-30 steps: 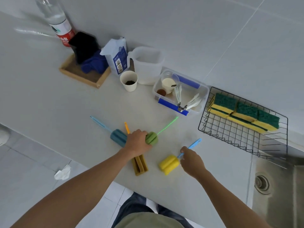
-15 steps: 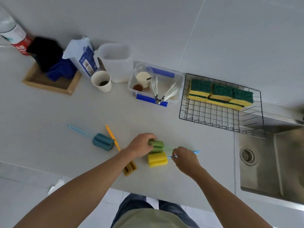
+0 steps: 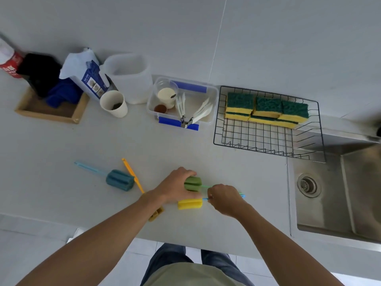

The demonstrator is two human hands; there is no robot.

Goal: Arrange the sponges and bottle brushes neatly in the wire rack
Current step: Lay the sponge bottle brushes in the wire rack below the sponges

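Observation:
A black wire rack (image 3: 268, 139) stands at the back right with several green-and-yellow sponges (image 3: 266, 109) lined along its far side. My left hand (image 3: 175, 186) grips the foam head of a green bottle brush (image 3: 193, 183). Just in front lies a yellow-headed brush (image 3: 189, 204) with a blue handle, and my right hand (image 3: 224, 198) is closed on the two handles. A teal brush (image 3: 119, 179) and an orange-handled brush (image 3: 132, 174) lie to the left; the orange one's mustard head (image 3: 156, 214) peeks out under my left forearm.
A steel sink (image 3: 338, 195) sits right of the rack. Along the wall stand a clear tub with blue clips (image 3: 181, 106), a white jug (image 3: 129, 79), a paper cup (image 3: 113, 104), a blue-white bag (image 3: 86, 75), a wooden tray (image 3: 49, 112) and a bottle (image 3: 9, 60). The counter's front edge runs below my forearms.
The green brush has been swung round to lie parallel beside the yellow one, handles pointing right. My right hand now covers both handles. The view has shifted to the right.

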